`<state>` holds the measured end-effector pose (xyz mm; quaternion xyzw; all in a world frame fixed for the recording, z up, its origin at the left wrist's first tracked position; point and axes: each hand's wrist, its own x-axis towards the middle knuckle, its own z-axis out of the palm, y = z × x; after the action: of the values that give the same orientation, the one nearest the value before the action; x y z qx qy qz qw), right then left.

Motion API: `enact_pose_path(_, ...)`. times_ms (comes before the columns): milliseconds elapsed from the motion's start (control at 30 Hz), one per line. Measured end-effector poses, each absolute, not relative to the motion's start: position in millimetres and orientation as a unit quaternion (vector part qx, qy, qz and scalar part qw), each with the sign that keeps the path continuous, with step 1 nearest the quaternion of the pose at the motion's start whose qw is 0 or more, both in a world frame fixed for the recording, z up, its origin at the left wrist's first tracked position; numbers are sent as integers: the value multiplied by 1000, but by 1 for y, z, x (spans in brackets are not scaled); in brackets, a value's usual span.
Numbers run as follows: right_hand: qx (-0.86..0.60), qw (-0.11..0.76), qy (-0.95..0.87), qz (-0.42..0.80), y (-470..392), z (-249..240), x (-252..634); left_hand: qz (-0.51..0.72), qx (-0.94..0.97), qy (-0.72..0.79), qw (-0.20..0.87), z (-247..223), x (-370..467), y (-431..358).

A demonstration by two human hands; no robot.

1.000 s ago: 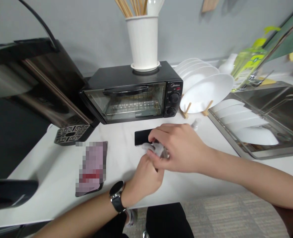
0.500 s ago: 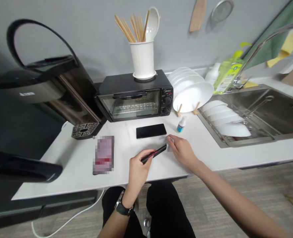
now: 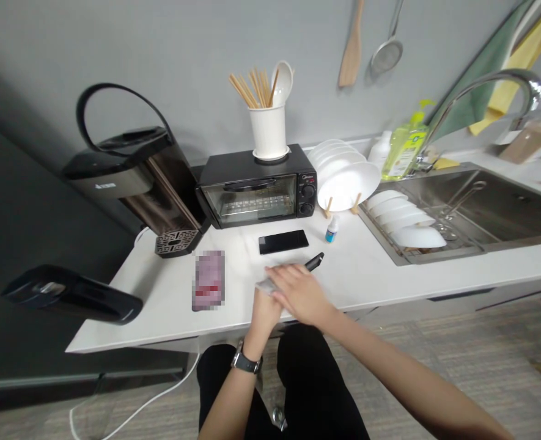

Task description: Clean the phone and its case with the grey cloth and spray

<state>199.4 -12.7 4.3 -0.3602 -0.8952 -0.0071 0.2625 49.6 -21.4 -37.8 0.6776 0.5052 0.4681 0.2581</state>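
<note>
My left hand is low over the counter's front part, its fingers mostly covered by my right hand. A slim black object pokes out beyond the hands to the upper right; its other end is hidden, and it lies in my left hand. My right hand lies across it, holding a thin pale sheet that shows at the fingertips. Behind the hands, a black phone lies flat on the counter. A small white bottle with a blue label stands upright to the phone's right.
A pixelated purple item lies to the left. Behind are a black toaster oven, a water dispenser and racked white plates. The sink is at right. A dark cylindrical thing juts in at far left.
My right hand has moved left onto my left hand and the black object, with the pale sheet now showing on the left side. The camera view has shifted, showing more wall.
</note>
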Motion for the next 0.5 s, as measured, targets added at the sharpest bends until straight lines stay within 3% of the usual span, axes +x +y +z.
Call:
enact_pose_path(167,-513,299,-804,-24,13,4,244,475,632,489,369,-31,62,-20)
enact_pose_path(367,-383,319,-867,11,-30,-2,187,454,647,519,324,-33,57,-25)
enact_pose_path(500,-387,288,-876,-23,-14,-4,214,453,650,513,331,-31,56,-27)
